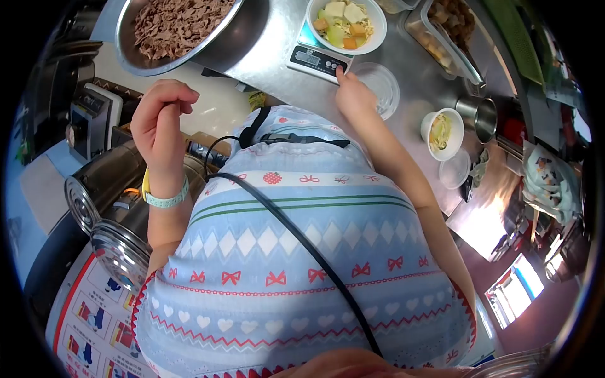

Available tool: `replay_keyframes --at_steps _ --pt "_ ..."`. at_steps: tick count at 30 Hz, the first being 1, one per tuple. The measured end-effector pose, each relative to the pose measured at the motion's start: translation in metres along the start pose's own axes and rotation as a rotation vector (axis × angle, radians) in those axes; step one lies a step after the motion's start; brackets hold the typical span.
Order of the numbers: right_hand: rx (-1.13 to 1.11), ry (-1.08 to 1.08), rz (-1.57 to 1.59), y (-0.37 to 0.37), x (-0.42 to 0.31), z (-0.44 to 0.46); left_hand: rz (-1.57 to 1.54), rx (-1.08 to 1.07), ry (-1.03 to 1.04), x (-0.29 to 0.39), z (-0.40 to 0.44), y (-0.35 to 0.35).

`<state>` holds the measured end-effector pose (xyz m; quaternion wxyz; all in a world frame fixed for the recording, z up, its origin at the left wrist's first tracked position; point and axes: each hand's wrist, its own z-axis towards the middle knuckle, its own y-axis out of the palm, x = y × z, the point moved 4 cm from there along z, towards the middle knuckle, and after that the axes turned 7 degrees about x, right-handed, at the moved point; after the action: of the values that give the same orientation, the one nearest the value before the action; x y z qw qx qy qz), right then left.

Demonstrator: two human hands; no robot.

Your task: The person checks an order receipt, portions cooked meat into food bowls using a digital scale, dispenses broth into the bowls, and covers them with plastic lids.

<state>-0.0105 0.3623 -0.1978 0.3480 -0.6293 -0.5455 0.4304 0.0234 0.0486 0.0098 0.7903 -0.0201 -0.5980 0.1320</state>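
Shiny steel bench (265, 55) spreads ahead of both hands. Beyond the right hand (357, 97), a white bowl (379, 31) of mixed food sits on the digital scale (320, 62), whose button panel that hand's index fingertip touches; its other fingers are too hidden to judge. The left hand (161, 120) is raised and loosely curled, nothing visible in it, nearest the metal basin (126, 39) of sliced meat. A clear lid (387, 85) lies just beside the right hand. The bowl looks light and thin-walled, probably best held under its rim on opposite sides; the scale seems stiff, best gripped by its edges.
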Motion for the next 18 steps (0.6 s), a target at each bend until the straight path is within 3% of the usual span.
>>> replay_keyframes --at_steps 2,4,8,10,11,13,14,16,18 --pt "0.003 -0.017 0.010 0.002 0.003 0.003 -0.011 0.002 -0.042 -0.002 -0.002 0.005" --pt "0.169 -0.076 0.249 0.008 0.017 -0.002 -0.004 -0.010 -0.028 -0.001 -0.002 0.005" --pt "0.194 0.006 0.579 0.011 0.048 -0.027 0.026 0.010 -0.096 -0.015 0.000 -0.001" --pt "-0.091 0.118 0.735 0.012 0.050 -0.037 0.008 0.036 -0.148 -0.026 0.002 -0.006" --pt "-0.095 0.106 0.734 0.009 0.047 -0.035 0.041 0.035 -0.175 -0.032 0.002 -0.009" --pt "-0.101 -0.193 1.000 -0.006 0.023 -0.029 0.073 0.063 -0.218 -0.045 0.005 -0.020" --pt "-0.112 -0.233 0.998 -0.020 0.001 -0.022 0.113 0.074 -0.232 -0.052 0.008 -0.028" --pt "0.094 -0.351 1.094 -0.065 -0.051 0.000 0.269 0.091 -0.235 -0.073 0.018 -0.047" --pt "0.025 -0.410 1.096 -0.097 -0.105 0.024 0.299 0.093 -0.384 -0.094 0.025 -0.067"
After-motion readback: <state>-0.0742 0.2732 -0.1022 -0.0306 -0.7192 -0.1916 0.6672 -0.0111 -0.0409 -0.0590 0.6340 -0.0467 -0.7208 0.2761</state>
